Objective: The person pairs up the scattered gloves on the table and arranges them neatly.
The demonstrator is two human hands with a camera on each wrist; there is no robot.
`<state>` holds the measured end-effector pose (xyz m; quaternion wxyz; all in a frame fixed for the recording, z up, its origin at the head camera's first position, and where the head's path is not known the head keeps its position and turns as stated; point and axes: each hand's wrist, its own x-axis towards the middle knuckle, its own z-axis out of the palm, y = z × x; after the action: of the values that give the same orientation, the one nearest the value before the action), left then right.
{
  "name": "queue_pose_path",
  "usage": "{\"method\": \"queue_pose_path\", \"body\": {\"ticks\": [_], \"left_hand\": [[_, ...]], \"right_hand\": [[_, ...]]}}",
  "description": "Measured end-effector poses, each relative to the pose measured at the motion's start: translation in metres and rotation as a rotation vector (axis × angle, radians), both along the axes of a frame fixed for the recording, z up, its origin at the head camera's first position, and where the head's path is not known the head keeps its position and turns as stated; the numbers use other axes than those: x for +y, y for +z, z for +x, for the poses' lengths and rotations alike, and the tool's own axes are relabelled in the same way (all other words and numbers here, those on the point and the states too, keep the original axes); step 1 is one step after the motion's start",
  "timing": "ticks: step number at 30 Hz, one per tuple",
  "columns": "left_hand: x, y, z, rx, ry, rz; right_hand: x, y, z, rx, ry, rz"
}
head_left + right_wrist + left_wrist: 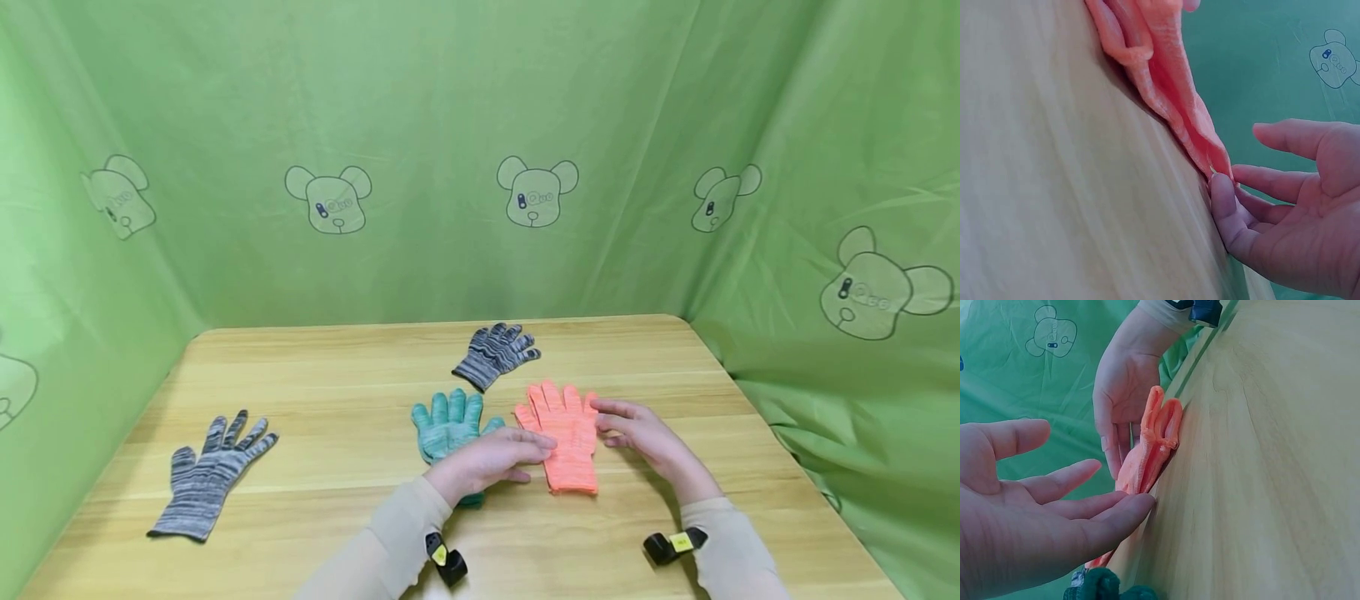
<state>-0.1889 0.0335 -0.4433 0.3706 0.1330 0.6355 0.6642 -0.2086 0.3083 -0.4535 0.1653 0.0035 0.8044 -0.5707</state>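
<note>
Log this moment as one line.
left hand: at orange glove, left side | right hand: at its right side | green glove: partly behind left hand | back grey glove: untouched | leftmost grey glove: untouched

No lettering clear enough to read
Outlined bear heads (533, 196) on the green cloth (435, 92), mostly across the frame's upper half, carry small lettering too faint to spell out; yellow labels (681, 542) on the black wrist devices (660, 549), lower centre and lower right, are too small to read.

Two striped gloves (206, 487) (497, 357), one teal glove (448, 435) and one orange glove (572, 437), layers unclear. Two hands (487, 460) (647, 437), two cameras (452, 568) (659, 549), six bear prints (335, 205).
</note>
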Motion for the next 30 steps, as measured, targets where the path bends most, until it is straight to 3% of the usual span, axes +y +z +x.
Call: {"method": "queue_pose_path", "body": {"ticks": [17,30], "left_hand": [[-0.0009,-0.0008,-0.0013,0.002,0.016,-0.007],[-0.0061,-0.0012,-0.009,0.003,0.084,0.035]], "right_hand": [[0.0027,-0.0005,-0.0015,-0.003,-0.035,-0.028],[-0.0004,0.0073,0.0037,0.013,0.002,-0.004]]}}
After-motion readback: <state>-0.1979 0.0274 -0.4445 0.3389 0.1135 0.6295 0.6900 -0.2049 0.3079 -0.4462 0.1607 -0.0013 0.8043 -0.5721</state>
